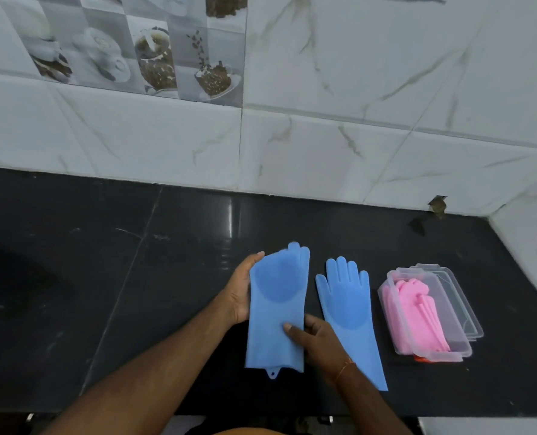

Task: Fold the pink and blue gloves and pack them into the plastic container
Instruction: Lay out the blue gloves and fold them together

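Note:
One blue glove (276, 306) is held just above the black counter, fingers pointing away, cuff toward me. My left hand (240, 290) grips its left edge near the palm. My right hand (314, 335) pinches its right edge lower down, thumb on top. A second blue glove (350, 312) lies flat on the counter to the right, partly under my right wrist. Further right sits the clear plastic container (392, 312) with folded pink gloves (417, 315) inside.
The container's clear lid (467, 309) lies under and behind it on the right. The black counter (119, 293) stretches left; a white tiled wall (292, 146) runs along the back and a side wall closes the right end.

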The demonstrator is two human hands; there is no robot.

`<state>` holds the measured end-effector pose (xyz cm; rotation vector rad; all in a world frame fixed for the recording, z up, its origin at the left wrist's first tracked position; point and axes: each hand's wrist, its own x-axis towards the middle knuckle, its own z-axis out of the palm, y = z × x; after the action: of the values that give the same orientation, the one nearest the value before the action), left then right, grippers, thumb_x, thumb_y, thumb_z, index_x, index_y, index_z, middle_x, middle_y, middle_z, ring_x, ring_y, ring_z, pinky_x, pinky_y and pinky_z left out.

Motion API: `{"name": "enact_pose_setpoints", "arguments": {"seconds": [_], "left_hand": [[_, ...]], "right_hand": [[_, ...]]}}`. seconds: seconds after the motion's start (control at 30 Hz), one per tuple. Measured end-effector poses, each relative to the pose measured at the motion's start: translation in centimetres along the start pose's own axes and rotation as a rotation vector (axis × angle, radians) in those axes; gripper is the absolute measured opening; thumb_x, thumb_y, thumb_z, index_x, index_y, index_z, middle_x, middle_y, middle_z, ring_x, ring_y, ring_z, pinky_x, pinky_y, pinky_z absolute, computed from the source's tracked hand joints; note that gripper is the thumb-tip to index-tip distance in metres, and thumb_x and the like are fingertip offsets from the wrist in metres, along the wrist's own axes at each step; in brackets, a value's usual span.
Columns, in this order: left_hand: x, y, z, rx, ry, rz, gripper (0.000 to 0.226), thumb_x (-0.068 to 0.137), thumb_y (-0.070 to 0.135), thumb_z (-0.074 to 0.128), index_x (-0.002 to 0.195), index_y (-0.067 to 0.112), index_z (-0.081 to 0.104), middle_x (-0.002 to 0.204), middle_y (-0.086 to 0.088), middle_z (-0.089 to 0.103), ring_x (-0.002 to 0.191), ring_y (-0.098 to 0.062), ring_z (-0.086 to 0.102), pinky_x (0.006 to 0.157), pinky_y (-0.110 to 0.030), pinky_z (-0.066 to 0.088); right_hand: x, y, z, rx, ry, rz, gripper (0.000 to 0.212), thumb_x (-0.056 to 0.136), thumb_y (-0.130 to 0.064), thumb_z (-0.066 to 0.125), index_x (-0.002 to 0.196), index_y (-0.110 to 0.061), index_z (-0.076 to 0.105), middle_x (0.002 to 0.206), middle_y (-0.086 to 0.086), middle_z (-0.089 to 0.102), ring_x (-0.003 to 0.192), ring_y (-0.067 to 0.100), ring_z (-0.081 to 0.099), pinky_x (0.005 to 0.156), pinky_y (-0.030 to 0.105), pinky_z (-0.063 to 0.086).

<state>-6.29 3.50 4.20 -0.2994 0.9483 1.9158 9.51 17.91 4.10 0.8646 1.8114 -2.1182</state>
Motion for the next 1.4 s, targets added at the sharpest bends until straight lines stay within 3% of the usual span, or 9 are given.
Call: {"name": "enact_pose_setpoints", "arguments": {"seconds": [0.1,0.27,0.37,0.53,0.67,0.77,0.9,1.27,1.4], "left_hand": [[1.7,-0.6,0.3,0.116,0.093,0.006,0.046,0.101,0.051,0.065,0.120,0.011,0.077,0.111,-0.014,0.081,0.095,-0.028,0.076,0.090,-0.041,0.059],[4.0,-1.2,-0.4,0.191,0.183,0.051,0.038,0.104,0.034,0.073,0.138,0.016,0.071,0.125,-0.011,0.082,0.120,-0.031,0.076,0.100,-0.044,0.061],[4.5,-1.1,-0.9,0.265,0.177,0.113,0.037,0.105,0.019,0.073,0.141,0.014,0.068,0.130,-0.011,0.080,0.122,-0.031,0.076,0.110,-0.051,0.058],[4.9,-0.5,-1.5,0.564,0.204,0.220,0.050,0.098,0.005,0.078,0.144,0.016,0.061,0.143,-0.014,0.071,0.128,-0.033,0.072,0.110,-0.053,0.058],[4.7,-0.8,-1.5,0.730,0.283,0.367,0.107,0.098,0.024,0.083,0.175,0.028,0.009,0.179,0.009,0.021,0.164,-0.014,0.024,0.132,-0.046,0.031],[4.3,-3.6,-3.1,1.390,0.350,0.578,0.095,0.101,0.046,0.072,0.174,0.033,0.014,0.182,0.012,0.008,0.168,-0.013,-0.002,0.134,-0.049,0.014],[4.3,-8.4,-5.1,2.105,0.092,0.672,0.080,0.105,0.074,0.035,0.174,0.042,0.009,0.184,0.010,-0.006,0.169,-0.021,-0.016,0.136,-0.059,0.002],[5.4,-9.2,-5.8,2.216,0.046,0.615,0.083,0.104,0.079,0.029,0.172,0.046,-0.004,0.183,0.011,-0.011,0.169,-0.022,-0.015,0.135,-0.054,-0.005],[5.3,-9.4,-5.5,2.190,0.068,0.607,0.081,0.104,0.079,0.026,0.173,0.045,0.000,0.184,0.011,-0.006,0.169,-0.020,-0.015,0.134,-0.051,-0.012]], "right_hand": [[-0.1,0.6,-1.7,-0.121,0.054,0.078,0.027,0.097,-0.031,0.078,0.121,-0.018,0.074,0.101,0.000,0.084,0.085,0.022,0.081,0.056,0.035,0.063],[0.4,1.0,-3.6,-0.262,0.065,0.137,0.022,0.096,-0.032,0.078,0.113,-0.018,0.074,0.087,-0.002,0.083,0.069,0.021,0.078,0.049,0.031,0.060],[0.7,1.5,-4.4,-0.342,0.053,0.170,0.020,0.094,-0.031,0.080,0.107,-0.018,0.073,0.092,0.000,0.081,0.072,0.017,0.079,0.050,0.032,0.062],[1.4,2.4,-5.1,-0.444,0.031,0.250,0.027,0.090,-0.030,0.084,0.106,-0.015,0.069,0.103,0.006,0.077,0.085,0.024,0.078,0.055,0.036,0.065],[1.7,3.0,-5.2,-0.463,0.021,0.302,0.033,0.089,-0.032,0.085,0.108,-0.015,0.064,0.107,0.010,0.077,0.078,0.031,0.081,0.057,0.038,0.066],[1.9,3.3,-5.1,-0.475,0.038,0.311,0.036,0.088,-0.034,0.085,0.105,-0.014,0.061,0.103,0.012,0.078,0.070,0.031,0.081,0.052,0.038,0.063],[2.3,3.6,-5.0,-0.505,0.061,0.304,0.036,0.084,-0.035,0.087,0.099,-0.015,0.061,0.100,0.014,0.077,0.067,0.029,0.080,0.047,0.036,0.061],[3.0,3.8,-5.3,-0.645,0.044,0.275,0.039,0.080,-0.040,0.088,0.097,-0.018,0.061,0.094,0.009,0.072,0.054,0.021,0.077,0.044,0.037,0.062],[1.5,3.2,-6.0,-0.789,0.048,0.177,0.046,0.077,-0.059,0.082,0.098,-0.028,0.056,0.087,0.003,0.074,0.055,0.020,0.076,0.048,0.033,0.062]]}}
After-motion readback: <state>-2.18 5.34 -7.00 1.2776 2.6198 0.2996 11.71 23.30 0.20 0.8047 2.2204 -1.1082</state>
